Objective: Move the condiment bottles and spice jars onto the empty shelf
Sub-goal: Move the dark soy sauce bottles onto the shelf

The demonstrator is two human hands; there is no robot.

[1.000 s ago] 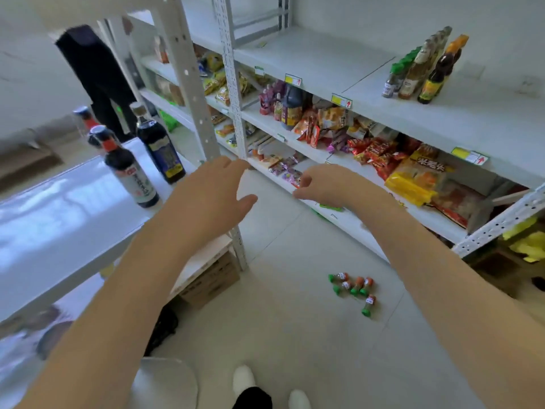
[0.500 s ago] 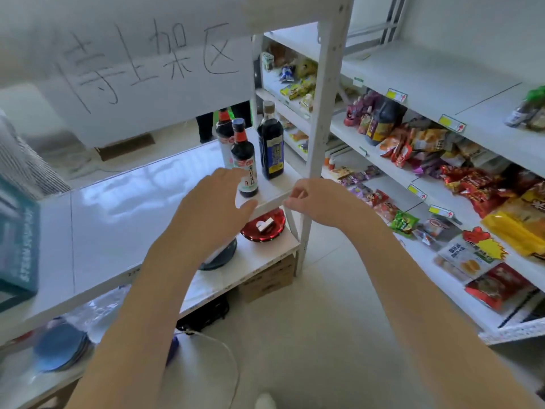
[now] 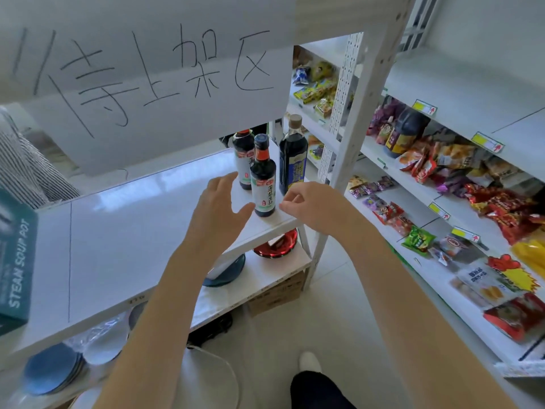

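Evidently, in the head view the pick-up step is just beginning: three dark glass bottles are standing together at the far right end of a glossy white shelf (image 3: 118,231). The left hand (image 3: 218,208) is hovering with fingers spread wide and gripping nothing, its thumb just beside the base of the nearest bottle (image 3: 263,184). The right hand (image 3: 309,203) is hanging at that bottle's other side, fingers half curled and likewise empty. Just behind are standing a red-capped bottle (image 3: 243,156) and a taller blue-labelled bottle (image 3: 293,154) with a beige cap. The next move is probably calling for a firm wrap round the smooth, round, paper-labelled body, then an upright carry to the bare upper shelf (image 3: 472,78) on the right
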